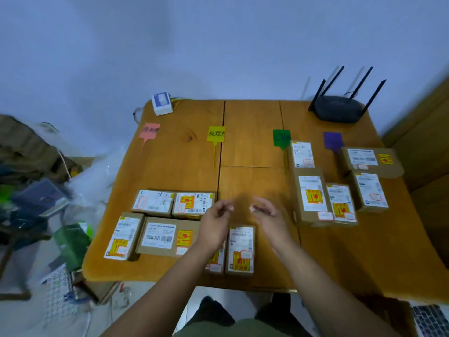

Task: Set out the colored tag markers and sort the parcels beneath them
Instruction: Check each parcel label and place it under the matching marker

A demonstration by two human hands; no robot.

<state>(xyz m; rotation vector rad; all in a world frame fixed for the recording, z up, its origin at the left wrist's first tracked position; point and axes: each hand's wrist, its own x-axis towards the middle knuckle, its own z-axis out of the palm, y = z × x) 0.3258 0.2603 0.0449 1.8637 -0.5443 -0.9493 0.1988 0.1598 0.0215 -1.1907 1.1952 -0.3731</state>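
- Both hands hover empty above the table's middle: the left hand (217, 216) and right hand (263, 212) have fingers loosely curled, tips near each other, nothing between them.
- Just below them in the frame stands an upright parcel (240, 249), a small cardboard box with labels on top; a second one is half hidden under the left forearm.
- Four more parcels (167, 235) lie lower left, unsorted by the look of it; five (313, 195) sit at right under the green tag (281, 138) and purple tag (333, 141).
- The pink tag (149, 130) and yellow tag (215, 134) have nothing beneath them.
- I judge the boxes light, stiff and easy: pinch the long sides, thumb opposite fingers. The orange stickers may mean fragile, so set down gently.
- The tags look thin and flimsy; sliding boxes could shift them.
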